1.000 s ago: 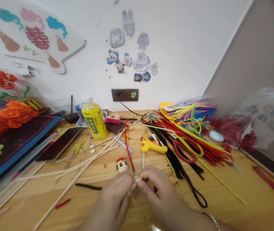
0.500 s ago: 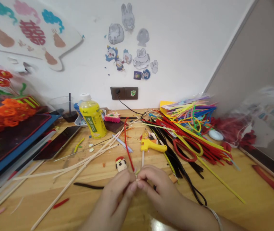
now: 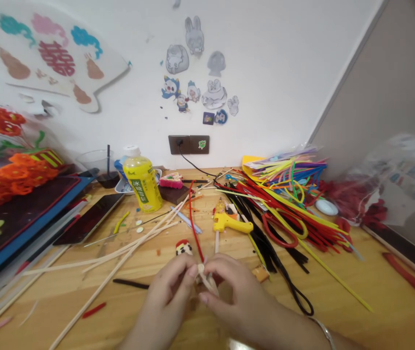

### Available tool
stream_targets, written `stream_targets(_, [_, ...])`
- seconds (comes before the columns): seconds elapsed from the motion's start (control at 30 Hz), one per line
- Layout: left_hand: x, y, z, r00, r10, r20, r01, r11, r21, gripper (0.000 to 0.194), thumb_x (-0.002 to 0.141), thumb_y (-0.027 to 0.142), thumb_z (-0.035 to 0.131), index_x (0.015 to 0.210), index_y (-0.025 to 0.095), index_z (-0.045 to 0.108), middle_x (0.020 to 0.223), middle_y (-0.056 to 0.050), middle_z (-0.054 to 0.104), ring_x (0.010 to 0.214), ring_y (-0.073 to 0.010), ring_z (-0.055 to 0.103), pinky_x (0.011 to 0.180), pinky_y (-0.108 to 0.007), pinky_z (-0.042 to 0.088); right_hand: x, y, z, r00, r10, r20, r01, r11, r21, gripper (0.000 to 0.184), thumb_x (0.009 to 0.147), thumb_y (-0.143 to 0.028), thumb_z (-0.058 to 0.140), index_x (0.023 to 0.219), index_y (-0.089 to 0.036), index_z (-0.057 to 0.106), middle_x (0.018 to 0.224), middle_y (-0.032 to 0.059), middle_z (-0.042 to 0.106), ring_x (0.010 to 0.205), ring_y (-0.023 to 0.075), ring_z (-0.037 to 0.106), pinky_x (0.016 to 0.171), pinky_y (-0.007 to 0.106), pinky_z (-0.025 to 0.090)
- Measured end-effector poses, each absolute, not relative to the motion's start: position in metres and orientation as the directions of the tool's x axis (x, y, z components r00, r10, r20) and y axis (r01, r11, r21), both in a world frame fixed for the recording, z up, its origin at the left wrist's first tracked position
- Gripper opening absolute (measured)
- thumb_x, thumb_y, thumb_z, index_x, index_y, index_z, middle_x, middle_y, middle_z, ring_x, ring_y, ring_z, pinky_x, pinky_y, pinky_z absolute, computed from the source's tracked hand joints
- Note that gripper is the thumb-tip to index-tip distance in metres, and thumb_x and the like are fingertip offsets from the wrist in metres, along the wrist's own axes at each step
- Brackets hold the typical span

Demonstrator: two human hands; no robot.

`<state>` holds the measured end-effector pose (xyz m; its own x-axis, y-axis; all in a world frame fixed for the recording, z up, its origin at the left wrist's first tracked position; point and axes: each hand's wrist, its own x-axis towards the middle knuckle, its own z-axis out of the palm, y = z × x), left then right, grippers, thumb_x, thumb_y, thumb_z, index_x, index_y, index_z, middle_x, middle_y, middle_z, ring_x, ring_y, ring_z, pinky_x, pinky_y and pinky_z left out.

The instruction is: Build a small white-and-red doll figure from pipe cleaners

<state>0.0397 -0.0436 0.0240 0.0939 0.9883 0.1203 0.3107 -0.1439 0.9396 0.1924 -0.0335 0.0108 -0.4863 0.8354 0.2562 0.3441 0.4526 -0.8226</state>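
Left hand pinches the top end of a small cream piece between thumb and finger, right hand holds its other side with thumb and index; piece sits between the hands above the bench, exact shape unclear, fingers mask part of it. Red-capped figure's lower part and black strip's right end are behind left hand; right hand hides white stick's near end.
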Motion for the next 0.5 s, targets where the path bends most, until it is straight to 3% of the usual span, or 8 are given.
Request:
stream_targets(0.1, [0.041, -0.044, 0.022, 0.052, 0.990, 0.133, 0.354, -0.143, 0.924, 0.028, 0.080, 0.039, 0.046, 0.060, 0.020, 0.049, 0.058, 0.002, 0.049, 0.057, -0.0153, 0.050, 0.054, -0.023, 0.042, 0.190, -0.037, 0.009, -0.513, 0.777, 0.365, 0.401, 0.593, -0.698, 0.018, 0.072, -0.009, 0.053, 0.089, -0.018, 0.056, 0.085, 0.0036, 0.060, 0.080, 0.0165, 0.054, 0.071, 0.026, 0.043])
stream_targets(0.2, [0.042, -0.044, 0.019, 0.048, 0.985, 0.166, 0.424, -0.171, 0.889, 0.027, 0.082, 0.035, 0.042, 0.059, 0.021, 0.046, 0.056, 0.003, 0.046, 0.054, -0.0146, 0.048, 0.051, -0.022, 0.041, 0.188, -0.039, 0.006, -0.544, 0.652, 0.528, 0.445, 0.758, -0.478, 0.017, 0.079, -0.007, 0.043, 0.085, -0.016, 0.056, 0.080, 0.0063, 0.062, 0.076, 0.0175, 0.053, 0.068, 0.028, 0.044])
stream_targets(0.33, [0.040, -0.043, 0.015, 0.157, 0.954, 0.256, 0.531, -0.300, 0.793, 0.028, 0.085, 0.029, 0.039, 0.059, 0.020, 0.045, 0.058, 0.001, 0.049, 0.055, -0.0144, 0.048, 0.053, -0.022, 0.039, 0.189, -0.039, 0.007, -0.547, 0.483, 0.684, 0.461, 0.856, -0.236, 0.020, 0.088, -0.011, 0.039, 0.079, -0.016, 0.056, 0.073, 0.0054, 0.061, 0.065, 0.0157, 0.050, 0.057, 0.025, 0.040])
stream_targets(0.43, [0.039, -0.044, 0.015, 0.288, 0.923, 0.255, 0.523, -0.375, 0.766, 0.028, 0.087, 0.025, 0.036, 0.061, 0.020, 0.045, 0.061, 0.000, 0.051, 0.057, -0.0139, 0.050, 0.054, -0.022, 0.039, 0.194, -0.038, 0.014, -0.514, 0.515, 0.686, 0.477, 0.836, -0.270, 0.019, 0.088, -0.016, 0.041, 0.076, -0.017, 0.057, 0.079, 0.0060, 0.061, 0.068, 0.0150, 0.050, 0.055, 0.024, 0.039])
stream_targets(0.5, [0.040, -0.046, 0.017, 0.368, 0.898, 0.242, 0.483, -0.407, 0.775, 0.026, 0.088, 0.022, 0.036, 0.065, 0.020, 0.047, 0.065, -0.001, 0.054, 0.061, -0.0142, 0.051, 0.058, -0.022, 0.041, 0.198, -0.036, 0.019, -0.490, 0.580, 0.650, 0.436, 0.809, -0.394, 0.022, 0.090, -0.019, 0.040, 0.075, -0.018, 0.056, 0.081, 0.0059, 0.059, 0.072, 0.0150, 0.051, 0.059, 0.024, 0.040])
